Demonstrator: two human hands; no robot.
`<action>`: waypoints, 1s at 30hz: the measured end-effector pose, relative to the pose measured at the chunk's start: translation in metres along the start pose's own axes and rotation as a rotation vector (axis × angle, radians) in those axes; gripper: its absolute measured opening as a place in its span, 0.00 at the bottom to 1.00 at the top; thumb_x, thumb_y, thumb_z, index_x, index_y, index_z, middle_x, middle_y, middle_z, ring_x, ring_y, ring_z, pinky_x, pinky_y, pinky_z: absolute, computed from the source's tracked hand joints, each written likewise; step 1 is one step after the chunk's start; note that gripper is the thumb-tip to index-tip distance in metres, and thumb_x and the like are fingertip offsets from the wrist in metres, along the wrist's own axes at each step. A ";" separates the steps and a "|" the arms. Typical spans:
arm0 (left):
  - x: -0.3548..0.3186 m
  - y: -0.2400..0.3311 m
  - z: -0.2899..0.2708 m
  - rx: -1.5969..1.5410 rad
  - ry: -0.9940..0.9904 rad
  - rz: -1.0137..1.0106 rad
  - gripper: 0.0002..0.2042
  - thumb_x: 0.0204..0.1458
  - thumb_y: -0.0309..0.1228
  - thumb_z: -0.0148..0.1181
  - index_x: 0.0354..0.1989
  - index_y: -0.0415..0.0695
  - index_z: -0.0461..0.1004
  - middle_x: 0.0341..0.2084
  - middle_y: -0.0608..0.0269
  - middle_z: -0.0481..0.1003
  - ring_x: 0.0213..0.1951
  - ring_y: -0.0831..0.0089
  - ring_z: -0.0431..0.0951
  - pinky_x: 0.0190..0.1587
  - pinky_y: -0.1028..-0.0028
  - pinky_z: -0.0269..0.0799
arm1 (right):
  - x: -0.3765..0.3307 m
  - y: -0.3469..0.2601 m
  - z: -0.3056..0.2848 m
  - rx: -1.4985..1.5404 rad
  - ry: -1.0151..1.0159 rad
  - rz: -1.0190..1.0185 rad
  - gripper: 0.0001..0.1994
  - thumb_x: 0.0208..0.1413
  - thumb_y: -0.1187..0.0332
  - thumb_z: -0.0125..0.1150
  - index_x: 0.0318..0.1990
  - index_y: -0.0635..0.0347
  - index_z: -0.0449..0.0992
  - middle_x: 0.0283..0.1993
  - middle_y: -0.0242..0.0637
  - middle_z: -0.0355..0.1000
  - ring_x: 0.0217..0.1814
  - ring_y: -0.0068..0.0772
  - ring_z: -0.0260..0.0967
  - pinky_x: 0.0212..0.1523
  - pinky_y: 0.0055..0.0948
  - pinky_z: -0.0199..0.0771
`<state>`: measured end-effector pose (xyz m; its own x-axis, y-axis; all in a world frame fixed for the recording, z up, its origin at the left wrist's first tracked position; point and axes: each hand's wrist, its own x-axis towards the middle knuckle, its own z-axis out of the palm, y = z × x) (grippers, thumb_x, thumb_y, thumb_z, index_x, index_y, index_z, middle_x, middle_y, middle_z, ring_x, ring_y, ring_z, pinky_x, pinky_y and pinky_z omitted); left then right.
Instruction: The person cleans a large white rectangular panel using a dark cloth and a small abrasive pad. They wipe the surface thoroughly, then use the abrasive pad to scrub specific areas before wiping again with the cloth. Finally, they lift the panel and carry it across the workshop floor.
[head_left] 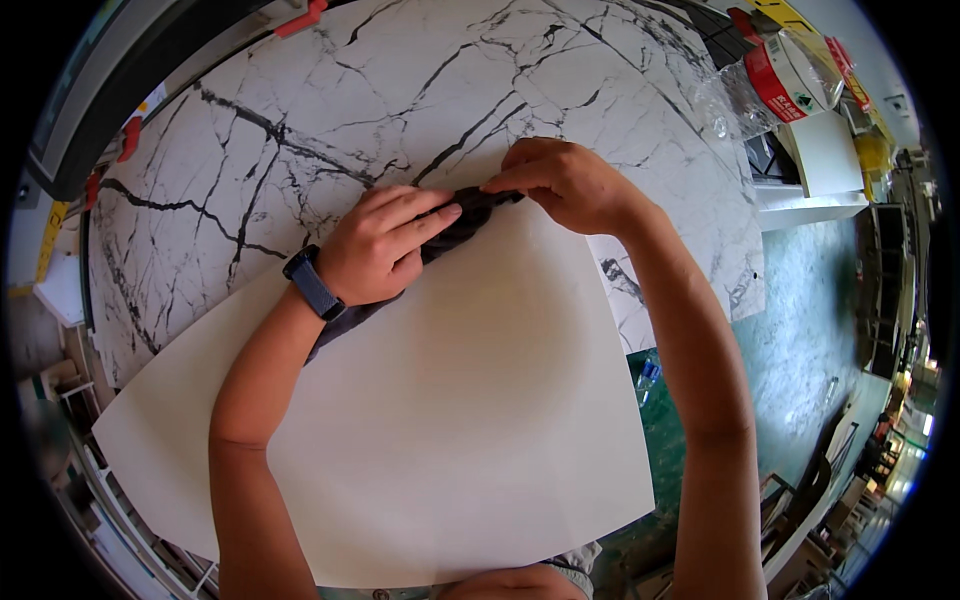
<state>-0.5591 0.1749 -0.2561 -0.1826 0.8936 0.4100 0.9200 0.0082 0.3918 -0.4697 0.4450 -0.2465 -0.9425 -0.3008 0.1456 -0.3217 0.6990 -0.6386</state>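
A dark, bunched cloth (468,226) lies slantwise along the far edge of a large white sheet (450,430). My left hand (378,245), with a dark watch (314,284) on its wrist, rests over the cloth. Its index and middle fingers are stretched out along the fabric, while the thumb is bent beneath them. At the cloth's far right end, my right hand (570,183) pinches the dark fabric between thumb and fingers. The palm side of both hands is hidden.
Under the sheet is a white table with black marbling (400,90). A clear plastic-wrapped roll with a red label (785,80) stands at the far right, near a white box (825,155). Green floor (800,300) shows at right. Red clamp-like pieces (300,18) sit along the far left edge.
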 end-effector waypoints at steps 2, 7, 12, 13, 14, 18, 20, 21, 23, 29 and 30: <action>0.001 0.004 0.001 -0.002 0.001 -0.004 0.25 0.39 0.14 0.53 0.51 0.39 0.77 0.49 0.53 0.76 0.48 0.53 0.76 0.52 0.60 0.74 | -0.004 -0.003 -0.001 0.021 0.016 0.009 0.18 0.52 0.85 0.57 0.45 0.53 0.84 0.40 0.35 0.76 0.44 0.41 0.73 0.43 0.37 0.76; 0.001 0.013 0.007 -0.008 -0.003 -0.015 0.25 0.40 0.14 0.54 0.51 0.39 0.78 0.49 0.54 0.76 0.48 0.54 0.76 0.53 0.60 0.73 | -0.015 -0.004 -0.001 0.000 0.010 0.009 0.19 0.50 0.85 0.59 0.46 0.51 0.84 0.41 0.35 0.77 0.45 0.40 0.74 0.45 0.36 0.77; 0.001 0.023 0.008 0.013 -0.013 0.009 0.23 0.40 0.15 0.54 0.49 0.40 0.79 0.50 0.56 0.76 0.49 0.57 0.75 0.54 0.61 0.72 | -0.032 -0.010 0.001 -0.004 0.020 0.000 0.21 0.48 0.85 0.61 0.47 0.50 0.84 0.41 0.35 0.77 0.45 0.39 0.74 0.46 0.35 0.77; 0.000 0.024 0.009 0.016 -0.009 0.016 0.23 0.40 0.15 0.54 0.49 0.40 0.79 0.50 0.56 0.76 0.49 0.57 0.75 0.54 0.61 0.71 | -0.036 -0.012 0.002 -0.003 0.023 -0.001 0.21 0.48 0.85 0.61 0.47 0.50 0.84 0.41 0.35 0.77 0.45 0.39 0.74 0.46 0.35 0.77; -0.001 0.026 0.009 0.019 -0.017 0.020 0.22 0.41 0.16 0.54 0.48 0.40 0.79 0.50 0.57 0.77 0.51 0.58 0.75 0.54 0.61 0.71 | -0.040 -0.014 0.003 -0.002 0.026 -0.001 0.21 0.48 0.85 0.61 0.47 0.50 0.84 0.41 0.35 0.77 0.45 0.39 0.74 0.46 0.35 0.77; -0.006 0.038 0.008 -0.004 -0.078 0.030 0.22 0.41 0.18 0.56 0.49 0.40 0.79 0.52 0.56 0.76 0.53 0.59 0.75 0.55 0.62 0.70 | -0.058 -0.025 0.008 0.007 0.027 0.010 0.22 0.47 0.84 0.61 0.49 0.49 0.83 0.41 0.35 0.76 0.44 0.39 0.73 0.45 0.35 0.76; -0.011 0.044 0.006 -0.031 -0.102 0.025 0.23 0.41 0.18 0.56 0.50 0.41 0.78 0.52 0.56 0.76 0.54 0.59 0.75 0.55 0.62 0.70 | -0.067 -0.034 0.012 -0.008 0.044 0.008 0.22 0.47 0.84 0.62 0.49 0.50 0.83 0.41 0.35 0.75 0.42 0.39 0.73 0.44 0.35 0.76; -0.012 0.048 0.008 -0.050 -0.112 0.026 0.23 0.41 0.18 0.56 0.50 0.41 0.78 0.53 0.56 0.76 0.54 0.59 0.75 0.55 0.62 0.70 | -0.073 -0.039 0.014 -0.015 0.061 0.006 0.22 0.46 0.84 0.62 0.49 0.50 0.83 0.41 0.35 0.75 0.41 0.39 0.73 0.44 0.35 0.76; -0.017 0.054 0.009 -0.059 -0.129 0.038 0.24 0.41 0.19 0.57 0.51 0.43 0.78 0.54 0.58 0.75 0.55 0.60 0.74 0.56 0.61 0.69 | -0.085 -0.048 0.020 -0.027 0.095 0.000 0.22 0.45 0.83 0.63 0.48 0.51 0.82 0.41 0.35 0.74 0.41 0.39 0.73 0.43 0.35 0.76; -0.035 0.076 0.010 -0.079 -0.136 0.028 0.23 0.41 0.20 0.59 0.50 0.44 0.79 0.53 0.60 0.75 0.54 0.62 0.75 0.55 0.61 0.70 | -0.115 -0.080 0.040 -0.067 0.112 0.037 0.23 0.44 0.80 0.63 0.52 0.56 0.79 0.44 0.36 0.72 0.41 0.40 0.72 0.44 0.36 0.74; -0.038 0.079 0.011 -0.075 -0.134 0.026 0.22 0.41 0.20 0.60 0.49 0.45 0.79 0.53 0.61 0.75 0.54 0.62 0.75 0.55 0.62 0.70 | -0.118 -0.085 0.043 -0.073 0.117 0.046 0.23 0.44 0.80 0.62 0.52 0.56 0.79 0.43 0.35 0.72 0.41 0.40 0.72 0.43 0.36 0.74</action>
<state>-0.4755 0.1466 -0.2494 -0.1067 0.9449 0.3093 0.8946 -0.0446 0.4447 -0.3276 0.3932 -0.2423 -0.9591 -0.1930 0.2070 -0.2798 0.7567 -0.5909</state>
